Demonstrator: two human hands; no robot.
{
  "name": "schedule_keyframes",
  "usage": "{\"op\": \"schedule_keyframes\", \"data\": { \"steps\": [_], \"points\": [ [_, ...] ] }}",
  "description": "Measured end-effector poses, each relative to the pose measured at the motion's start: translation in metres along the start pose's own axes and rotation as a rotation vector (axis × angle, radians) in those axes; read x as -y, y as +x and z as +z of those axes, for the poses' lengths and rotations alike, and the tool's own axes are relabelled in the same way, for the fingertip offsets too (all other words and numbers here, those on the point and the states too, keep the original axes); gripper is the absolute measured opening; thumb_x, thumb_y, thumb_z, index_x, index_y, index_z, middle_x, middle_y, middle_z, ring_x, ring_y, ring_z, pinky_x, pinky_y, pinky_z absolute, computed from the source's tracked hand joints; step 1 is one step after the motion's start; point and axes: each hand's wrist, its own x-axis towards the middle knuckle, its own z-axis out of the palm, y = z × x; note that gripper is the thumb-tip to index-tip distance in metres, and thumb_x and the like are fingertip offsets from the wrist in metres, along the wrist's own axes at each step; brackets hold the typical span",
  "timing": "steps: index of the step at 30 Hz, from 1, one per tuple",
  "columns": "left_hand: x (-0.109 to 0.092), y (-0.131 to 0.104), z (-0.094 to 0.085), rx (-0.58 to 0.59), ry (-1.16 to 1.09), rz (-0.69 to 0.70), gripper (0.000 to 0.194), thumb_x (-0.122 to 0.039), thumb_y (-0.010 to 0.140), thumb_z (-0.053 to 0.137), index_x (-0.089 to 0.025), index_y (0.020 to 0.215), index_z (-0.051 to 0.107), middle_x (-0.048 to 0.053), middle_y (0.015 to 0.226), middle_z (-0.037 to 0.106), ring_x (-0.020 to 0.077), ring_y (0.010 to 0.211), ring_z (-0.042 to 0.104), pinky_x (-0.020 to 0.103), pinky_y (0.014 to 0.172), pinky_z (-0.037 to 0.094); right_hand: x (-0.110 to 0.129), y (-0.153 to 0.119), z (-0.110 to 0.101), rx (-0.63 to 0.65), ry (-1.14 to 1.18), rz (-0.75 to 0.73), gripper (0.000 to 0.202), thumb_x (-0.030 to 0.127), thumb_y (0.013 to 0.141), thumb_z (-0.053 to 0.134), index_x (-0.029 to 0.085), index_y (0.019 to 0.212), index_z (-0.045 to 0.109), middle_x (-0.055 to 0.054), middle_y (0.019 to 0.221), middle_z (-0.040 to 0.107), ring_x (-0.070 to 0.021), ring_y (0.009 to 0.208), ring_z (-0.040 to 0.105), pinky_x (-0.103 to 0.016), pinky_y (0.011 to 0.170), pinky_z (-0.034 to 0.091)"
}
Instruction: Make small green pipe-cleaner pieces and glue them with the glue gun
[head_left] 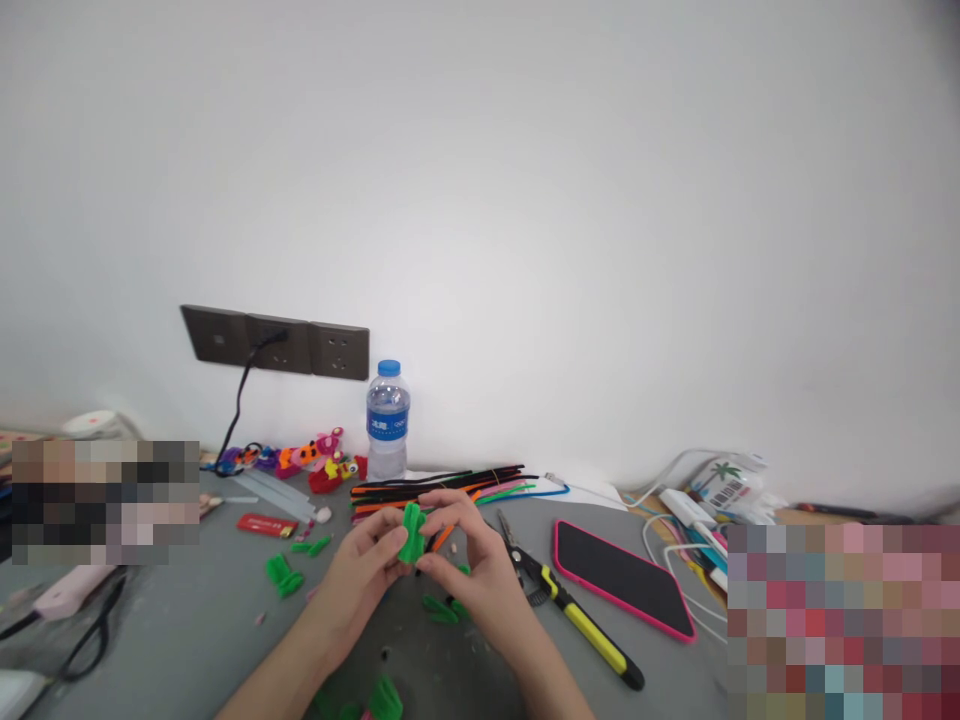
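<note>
A small bundle of folded green fuzzy stems (412, 533) is held up above the grey table. My left hand (369, 560) pinches it from the left between thumb and fingers. My right hand (466, 548) is at its right side, thumb and index finger curved around with their tips at the bundle's edge. More green folded pieces (283, 576) lie on the table to the left, and another green piece (386, 698) is near the bottom edge. Some green pieces (441, 609) sit below my hands.
Yellow-black pliers (592, 630) and a pink-edged phone (622, 578) lie at the right. Behind are a water bottle (388, 425), coloured stems (442, 488) and small fuzzy figures (307, 458). A red packet (267, 525) lies left, with cables (97, 630) beyond.
</note>
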Motion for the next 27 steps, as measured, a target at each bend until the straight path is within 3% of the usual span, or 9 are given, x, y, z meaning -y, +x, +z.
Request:
{"op": "schedule_keyframes", "data": {
  "steps": [27],
  "points": [
    [-0.0027, 0.0006, 0.0009, -0.042, -0.048, 0.013, 0.029, -0.039, 0.062, 0.085, -0.019, 0.075, 0.068, -0.003, 0.069, 0.058, 0.012, 0.066, 0.052, 0.023, 0.064, 0.043, -0.0005, 0.0011, 0.0043, -0.045, -0.007, -0.02, 0.012, 0.017, 0.077, 0.071, 0.025, 0.087, 0.071, -0.007, 0.107, 0.063, -0.0233, 0.105, 0.059, -0.036, 0.093, 0.045]
  ]
}}
